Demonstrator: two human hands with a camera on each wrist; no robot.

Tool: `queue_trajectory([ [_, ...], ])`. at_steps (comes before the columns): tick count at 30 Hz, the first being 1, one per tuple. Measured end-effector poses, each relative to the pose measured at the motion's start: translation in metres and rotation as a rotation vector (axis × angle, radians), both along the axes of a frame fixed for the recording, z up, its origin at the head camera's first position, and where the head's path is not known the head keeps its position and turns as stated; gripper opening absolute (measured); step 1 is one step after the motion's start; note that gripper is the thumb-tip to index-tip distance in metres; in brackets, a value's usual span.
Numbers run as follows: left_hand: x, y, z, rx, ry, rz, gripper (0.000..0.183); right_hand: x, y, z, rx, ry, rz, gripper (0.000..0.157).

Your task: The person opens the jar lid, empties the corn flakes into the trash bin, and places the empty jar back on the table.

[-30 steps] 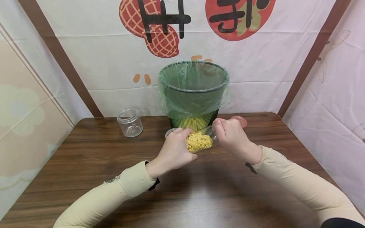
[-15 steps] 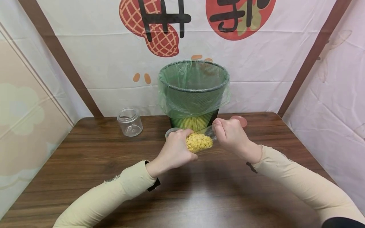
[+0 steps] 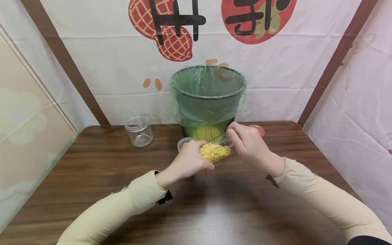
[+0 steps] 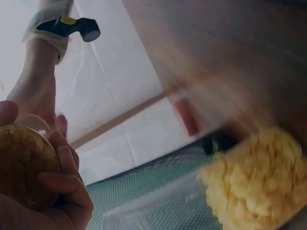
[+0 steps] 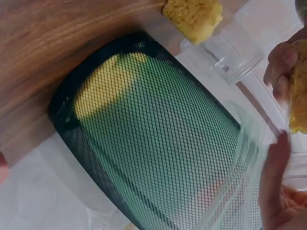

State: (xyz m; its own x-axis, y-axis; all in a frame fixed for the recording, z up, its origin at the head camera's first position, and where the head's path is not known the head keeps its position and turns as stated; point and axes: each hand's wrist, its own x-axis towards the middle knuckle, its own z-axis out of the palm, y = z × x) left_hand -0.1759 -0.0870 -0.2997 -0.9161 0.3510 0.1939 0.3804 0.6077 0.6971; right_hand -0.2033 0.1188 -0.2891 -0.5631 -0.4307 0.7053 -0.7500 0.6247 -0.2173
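In the head view a clear jar (image 3: pixel 215 152) partly filled with yellow flakes is held tilted above the table. My left hand (image 3: pixel 190 159) wraps its left end, covering that part. My right hand (image 3: pixel 249 143) grips the clear right end with curled fingers; whether a lid is under them I cannot tell. Behind my left hand a second clear jar (image 3: pixel 185 140) shows only its rim; the left wrist view shows its lower part full of flakes (image 4: pixel 254 182). A pink lid (image 3: pixel 258 130) lies on the table just past my right hand.
A mesh waste bin (image 3: pixel 208 105) with a green plastic liner stands at the back of the wooden table (image 3: pixel 128 204), yellow showing through its base. Left of it stands an empty clear jar (image 3: pixel 140 132). Printed cloth walls (image 3: pixel 116 78) enclose the table's back and sides.
The flakes in the held jar have spread slightly toward its right end. My right hand has turned a little at that end, while my left hand has barely moved.
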Motion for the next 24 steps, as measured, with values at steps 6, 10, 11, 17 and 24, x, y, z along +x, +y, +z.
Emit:
queue_trajectory([
  [6,0.006,0.001,-0.004,-0.069,0.053,0.021,0.037,-0.003,-0.002,-0.002,0.008,0.006,0.022,0.027],
  [10,0.01,0.001,-0.005,-0.098,0.095,0.044,0.04,-0.003,-0.004,-0.001,0.018,0.062,0.036,0.028],
  [11,0.01,0.001,-0.006,-0.101,0.107,0.048,0.042,-0.002,-0.005,-0.001,0.017,0.073,0.037,0.028],
  [17,0.014,0.0,-0.008,-0.091,0.167,0.062,0.045,0.0,-0.008,0.002,0.014,0.107,0.032,0.029],
  [24,0.014,-0.001,-0.011,-0.08,0.242,0.062,0.045,0.002,-0.01,0.005,0.031,0.072,0.001,0.027],
])
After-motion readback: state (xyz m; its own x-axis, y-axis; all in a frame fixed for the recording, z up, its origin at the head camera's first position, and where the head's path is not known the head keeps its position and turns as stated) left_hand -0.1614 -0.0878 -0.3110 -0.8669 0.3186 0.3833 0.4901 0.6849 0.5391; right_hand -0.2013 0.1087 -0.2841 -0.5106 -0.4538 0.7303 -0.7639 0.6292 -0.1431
